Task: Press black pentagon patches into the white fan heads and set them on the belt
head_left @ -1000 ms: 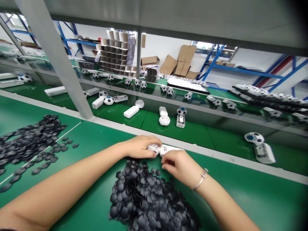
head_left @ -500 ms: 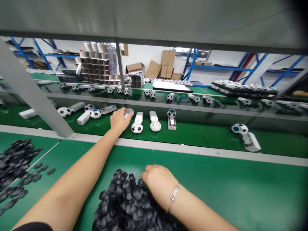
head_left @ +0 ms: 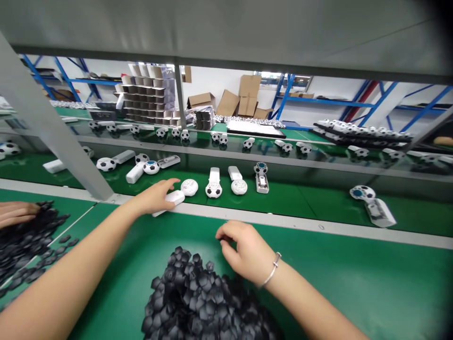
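We see the white device point(head_left: 177, 196) with the latticed ball head on the green belt point(head_left: 293, 203), its handle lying partly over the metal rail point(head_left: 247, 218). Our left hand point(head_left: 154, 197) is over that handle, fingers spread apart; we cannot tell whether they touch it. Our right hand point(head_left: 247, 248) hangs above the green counter point(head_left: 336, 278), near the pile of black pieces point(head_left: 205, 297), fingers curled with the tips close together; a dark speck shows there, but we cannot tell whether they grip a piece. Just right of our device lie a black-patched device point(head_left: 213, 190) and another latticed device point(head_left: 239, 187). At far left, a co-worker's hand point(head_left: 17, 213) is over a second black pile point(head_left: 30, 248)
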Tool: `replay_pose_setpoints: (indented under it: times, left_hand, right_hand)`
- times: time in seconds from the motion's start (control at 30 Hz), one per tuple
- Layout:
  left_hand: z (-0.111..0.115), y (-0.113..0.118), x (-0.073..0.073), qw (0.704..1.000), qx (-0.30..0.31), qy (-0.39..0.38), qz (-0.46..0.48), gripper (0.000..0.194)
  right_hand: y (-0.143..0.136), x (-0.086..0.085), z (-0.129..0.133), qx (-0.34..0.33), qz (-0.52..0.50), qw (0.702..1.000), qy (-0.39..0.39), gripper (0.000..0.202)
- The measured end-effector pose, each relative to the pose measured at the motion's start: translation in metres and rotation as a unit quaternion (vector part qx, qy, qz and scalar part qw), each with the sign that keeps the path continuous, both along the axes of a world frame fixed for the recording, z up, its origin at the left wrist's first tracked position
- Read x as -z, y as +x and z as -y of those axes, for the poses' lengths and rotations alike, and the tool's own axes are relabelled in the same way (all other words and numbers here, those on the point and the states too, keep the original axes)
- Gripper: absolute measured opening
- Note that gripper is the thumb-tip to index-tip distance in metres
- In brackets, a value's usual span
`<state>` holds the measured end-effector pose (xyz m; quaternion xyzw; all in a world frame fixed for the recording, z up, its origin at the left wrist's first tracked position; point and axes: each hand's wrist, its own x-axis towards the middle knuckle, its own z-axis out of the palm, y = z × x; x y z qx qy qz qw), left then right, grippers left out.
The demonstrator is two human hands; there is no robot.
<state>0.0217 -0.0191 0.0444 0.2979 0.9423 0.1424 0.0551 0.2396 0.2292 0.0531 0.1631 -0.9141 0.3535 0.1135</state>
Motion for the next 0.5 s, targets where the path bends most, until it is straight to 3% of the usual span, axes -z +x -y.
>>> replay_pose_setpoints:
  times: [0.13, 0.23, 0.37, 0.5]
  left_hand:
    - [-0.003, 0.020, -0.011, 0.997, 0.053, -0.026, 0.045, 0.086]
    - [-0.023, 0.041, -0.011, 0.993, 0.114, -0.025, -0.003, 0.077]
    - [-0.051, 0.073, -0.012, 0.977, 0.201, -0.068, 0.019, 0.073]
    - [-0.072, 0.100, -0.014, 0.972, 0.216, -0.093, 0.003, 0.080]
  right_hand:
    - [-0.003, -0.002, -0.002, 0.014, 0.026, 0.998, -0.048, 0.022]
    - [-0.006, 0.002, -0.003, 0.037, 0.054, 0.994, -0.082, 0.023]
    - [-0.011, 0.012, -0.003, 0.070, 0.065, 0.985, -0.144, 0.018]
    - [-0.012, 0.018, -0.001, 0.072, 0.009, 0.993, -0.094, 0.011]
